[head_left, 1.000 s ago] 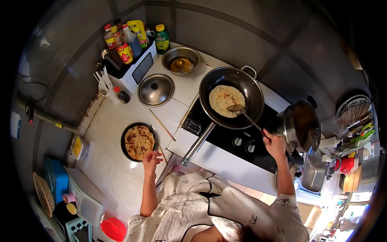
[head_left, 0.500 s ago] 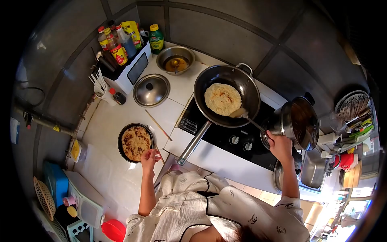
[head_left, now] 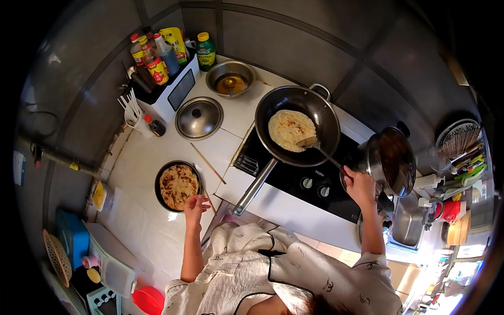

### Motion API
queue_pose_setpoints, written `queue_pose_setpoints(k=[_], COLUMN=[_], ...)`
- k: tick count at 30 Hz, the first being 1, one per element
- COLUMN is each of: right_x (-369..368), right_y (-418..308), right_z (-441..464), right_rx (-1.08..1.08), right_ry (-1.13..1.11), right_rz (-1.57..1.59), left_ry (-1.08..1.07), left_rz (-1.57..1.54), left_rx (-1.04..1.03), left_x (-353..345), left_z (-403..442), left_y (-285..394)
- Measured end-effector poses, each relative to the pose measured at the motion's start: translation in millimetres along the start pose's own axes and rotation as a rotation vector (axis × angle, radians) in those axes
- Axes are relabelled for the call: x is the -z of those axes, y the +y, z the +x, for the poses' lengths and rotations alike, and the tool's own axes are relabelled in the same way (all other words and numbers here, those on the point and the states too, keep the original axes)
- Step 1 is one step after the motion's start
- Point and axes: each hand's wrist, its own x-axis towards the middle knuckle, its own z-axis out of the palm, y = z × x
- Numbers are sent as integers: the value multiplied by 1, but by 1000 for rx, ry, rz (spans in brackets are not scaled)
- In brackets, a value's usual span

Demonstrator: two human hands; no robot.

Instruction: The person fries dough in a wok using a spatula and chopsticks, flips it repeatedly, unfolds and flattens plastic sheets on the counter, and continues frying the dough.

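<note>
My right hand [head_left: 360,187] grips the handle of a spatula [head_left: 326,153]. Its blade rests on the lower right edge of a pale round flatbread [head_left: 290,127], browned in spots, inside the dark wok [head_left: 325,123] on the stove. My left hand [head_left: 195,208] is by the lower right rim of a round dark pan [head_left: 159,197], its fingers curled together. A thin stick passes beside the fingertips; whether they hold it I cannot tell. Inside that pan is a browner flatbread [head_left: 179,187]. One chopstick [head_left: 208,163] lies on the counter nearby.
The wok's long handle [head_left: 255,186] sticks out over the counter's front edge. A metal lid [head_left: 199,118] and a steel bowl of oil with a ladle [head_left: 230,79] stand behind. A tall pot [head_left: 386,160] sits right of the wok; sauce bottles [head_left: 156,65] fill the back left corner.
The spatula has moved left, so its blade is further over the wok's flatbread, at its lower edge. My right hand went slightly left with it; my left hand stays by the pan.
</note>
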Motion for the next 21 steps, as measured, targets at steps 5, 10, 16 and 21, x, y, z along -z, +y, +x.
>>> queue_pose_setpoints(k=[5,10,16,21], right_x=[-2,-36,-46,-42], right_y=[-21,-31,-29,-21], right_z=[2,5,8,13], right_rx=[-19,54,-20,-48], right_ry=[77,42,24,61], right_rz=[35,17,-97,145], left_ry=[-26,-46,-48,-26], left_rz=[35,11,15,15], left_rx=[8,0,-2,10], left_x=[0,-3,-2,1], left_z=[-1,3,3,-2], left_y=[-5,-9,-11,-9])
